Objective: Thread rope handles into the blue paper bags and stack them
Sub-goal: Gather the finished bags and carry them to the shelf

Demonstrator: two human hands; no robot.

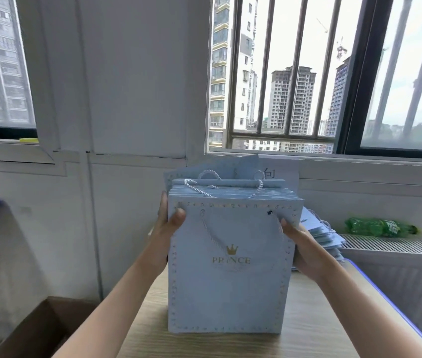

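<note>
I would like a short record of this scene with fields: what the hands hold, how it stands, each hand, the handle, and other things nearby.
held: bundle of blue paper bags, gripped from both sides
pose: upright, bottom edge on the wooden table
left hand: thumb on the front bag, fingers behind
right hand: thumb on the front, fingers behind
handle: white rope handle hangs down the front bag
nearby: second pile of bags on the right; green bottle on the radiator; cardboard box lower left

Gold "PRINCE" under a crown on front blue paper bag point(228, 280); character "包" on pale sheet point(279, 169) behind the stack.
</note>
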